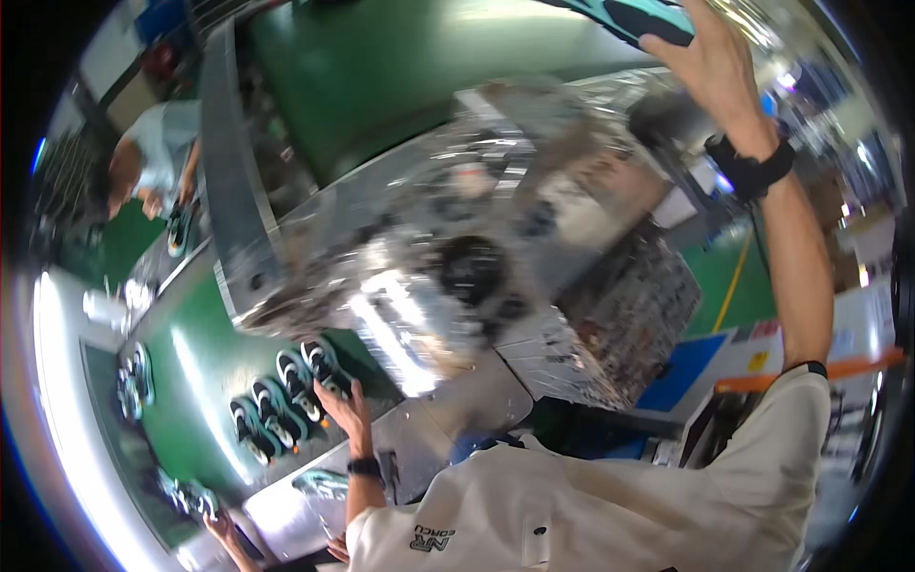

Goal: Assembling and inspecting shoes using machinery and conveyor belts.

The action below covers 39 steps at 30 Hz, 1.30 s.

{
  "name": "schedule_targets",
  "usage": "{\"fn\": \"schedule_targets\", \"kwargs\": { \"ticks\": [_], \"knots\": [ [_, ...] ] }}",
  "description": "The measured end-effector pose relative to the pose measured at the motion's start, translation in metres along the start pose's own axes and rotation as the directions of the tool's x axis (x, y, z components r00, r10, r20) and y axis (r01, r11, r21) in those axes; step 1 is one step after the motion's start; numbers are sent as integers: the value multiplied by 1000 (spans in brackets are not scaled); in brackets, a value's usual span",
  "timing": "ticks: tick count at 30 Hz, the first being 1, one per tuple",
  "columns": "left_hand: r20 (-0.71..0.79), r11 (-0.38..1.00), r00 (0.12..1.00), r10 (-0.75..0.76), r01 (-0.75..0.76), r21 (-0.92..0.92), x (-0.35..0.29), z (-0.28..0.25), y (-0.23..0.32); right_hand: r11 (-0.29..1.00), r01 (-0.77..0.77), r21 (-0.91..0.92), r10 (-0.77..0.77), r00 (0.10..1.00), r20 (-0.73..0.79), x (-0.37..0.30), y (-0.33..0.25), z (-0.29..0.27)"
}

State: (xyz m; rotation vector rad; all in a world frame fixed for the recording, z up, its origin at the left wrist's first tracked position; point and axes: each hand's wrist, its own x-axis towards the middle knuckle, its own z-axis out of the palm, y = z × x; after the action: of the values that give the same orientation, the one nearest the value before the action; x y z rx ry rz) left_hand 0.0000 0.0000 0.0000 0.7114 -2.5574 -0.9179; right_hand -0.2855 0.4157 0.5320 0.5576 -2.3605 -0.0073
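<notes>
Right arm stretched toward one o'clock, the right hand point(713, 69) grips a teal-and-black shoe point(637, 17), some fingers hidden; toward seven, the left hand point(349, 414), partly spread, touches a dark, white-soled shoe point(321, 360), grip unclear.

A yellow line point(732, 286) crosses what looks like green floor point(751, 307).

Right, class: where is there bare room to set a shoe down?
On the green surface between the shoe row and the leftmost shoes; another green stretch lies above the shiny, blurred equipment. Crowded: that equipment, and the row beside the left hand.
</notes>
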Motion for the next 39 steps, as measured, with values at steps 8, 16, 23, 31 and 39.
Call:
{"fn": "schedule_targets", "kwargs": {
  "ticks": [8,16,23,31,39],
  "knots": [
    [624,377,70,778,743,-554,-60,-22,349,997,-64,-36,44,911,-411,-211,25,-136],
    [213,601,-676,706,730,325,-226,-59,517,904,-312,-291,281,949,-146,-447,-27,-256],
    [391,802,-710,585,579,-149,-376,-27,492,190,-719,669,981,161,-106,-618,-141,-306],
    [218,443,-656,722,197,-875,-618,-95,471,69,-463,884,736,-575,-359,-778,-196,-351],
    [282,745,-923,264,9,-667,-816,-37,485,142,-496,856,398,-764,-509,-907,-271,-431]
  ]
}}
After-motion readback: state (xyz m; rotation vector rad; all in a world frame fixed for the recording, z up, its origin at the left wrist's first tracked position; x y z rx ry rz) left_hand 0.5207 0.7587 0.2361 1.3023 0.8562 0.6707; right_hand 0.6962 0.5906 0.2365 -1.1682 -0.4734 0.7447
